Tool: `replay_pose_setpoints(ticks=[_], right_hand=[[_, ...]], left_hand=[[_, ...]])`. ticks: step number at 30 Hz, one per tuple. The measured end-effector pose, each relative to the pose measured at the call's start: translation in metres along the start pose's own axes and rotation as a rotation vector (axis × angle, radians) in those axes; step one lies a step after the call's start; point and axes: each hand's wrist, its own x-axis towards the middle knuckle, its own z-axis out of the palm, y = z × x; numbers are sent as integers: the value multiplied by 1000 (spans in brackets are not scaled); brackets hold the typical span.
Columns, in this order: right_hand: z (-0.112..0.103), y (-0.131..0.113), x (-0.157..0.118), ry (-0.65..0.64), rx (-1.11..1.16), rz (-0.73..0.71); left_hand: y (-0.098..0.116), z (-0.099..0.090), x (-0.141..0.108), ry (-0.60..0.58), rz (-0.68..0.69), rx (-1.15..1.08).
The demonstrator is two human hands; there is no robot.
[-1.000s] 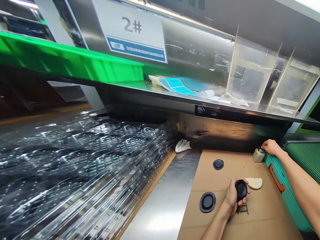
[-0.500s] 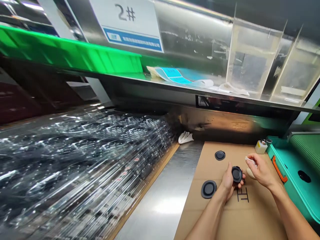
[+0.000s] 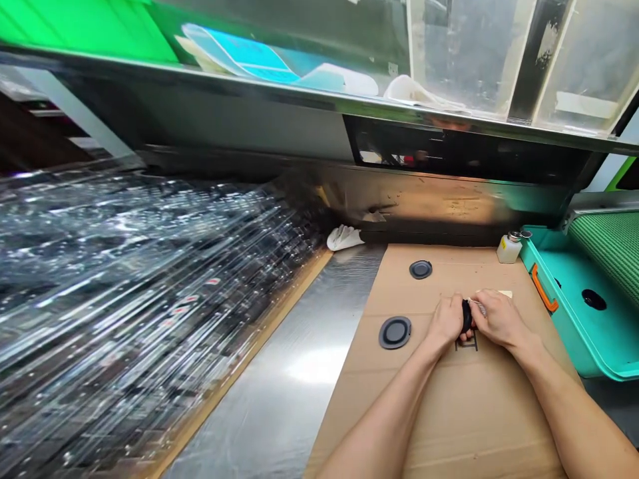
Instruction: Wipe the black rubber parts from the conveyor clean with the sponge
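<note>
My left hand [image 3: 446, 320] grips a black rubber-rimmed round part [image 3: 466, 316], mostly hidden between my fingers. My right hand [image 3: 499, 319] presses against that part from the right, with a small white wipe [image 3: 478, 307] pinched in its fingertips. Both hands rest low over a brown cardboard sheet [image 3: 449, 412]. Two similar black round parts lie on it, a smaller one [image 3: 420, 269] farther away and a larger one [image 3: 395, 332] left of my hands. A cream pad [image 3: 499, 293] lies partly hidden behind my right hand. A small white bottle with a metal top [image 3: 508, 249] stands at the far corner.
A teal case with an orange handle [image 3: 564, 306] lies right of the cardboard. Stacked clear plastic trays [image 3: 124, 279] fill the left, beyond a steel surface [image 3: 279, 372]. White gloves [image 3: 344, 237] lie by the back wall, beneath a steel shelf [image 3: 349, 103].
My right hand has left the bottle and come to the black part, now with a white wipe. The bottle stands where it was, and the view has tilted downward.
</note>
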Motion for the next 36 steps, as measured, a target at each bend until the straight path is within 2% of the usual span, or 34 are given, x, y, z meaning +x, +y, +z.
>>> replay_pose_setpoints(ticks=[4,9,14,21,25,30,36], right_hand=[[2,-2,-1,-55,-82,11],[13,0,3,59,-31,-36],[15,0,1,51,-3,-69],[12,-3,0,43,-21,-43],[5,3,1,-1,98,10],[1,14,5,117,294,70],[1,9,3,-46,202,31]], left_hand=[[0,2,-2,17,-7,53],[-1,4,-2,56,-1,3],[-4,1,0,78,-18,-79],[3,2,-4,9,-28,-26],[8,0,0,47,-116,-168],[14,-3,7,-29,-285,-276],[16,-1,4,-43,-231,-216]])
